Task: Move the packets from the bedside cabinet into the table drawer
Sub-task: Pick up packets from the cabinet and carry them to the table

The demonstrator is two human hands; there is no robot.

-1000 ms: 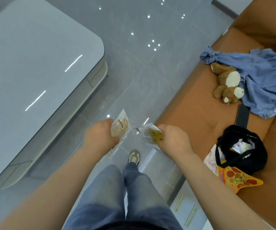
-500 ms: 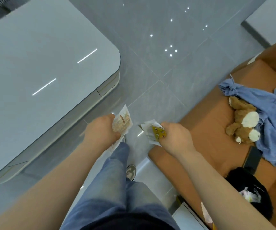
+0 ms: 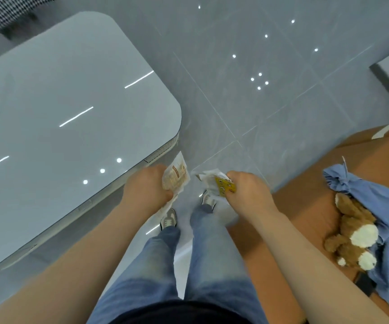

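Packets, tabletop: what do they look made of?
Left packet, right packet: thin printed film or paper, probably; both crumple where gripped. Tabletop: glossy grey, perhaps glass or lacquer; it shows sharp light reflections.

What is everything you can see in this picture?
table: one, glossy pale grey, left
floor: grey tiles, middle
couch or bed: one, orange-brown, right
shirt: one, blue, on it
toy dog: one, brown and white, against the shirt
checked cloth: one, black and white, top left
beige packet: at least one, in left hand
yellow-and-white packet: at least one, in right hand
jeans: one pair, blue, bottom middle
shoes: two, grey and white, on floor
hands: two, bare, gripping the packets
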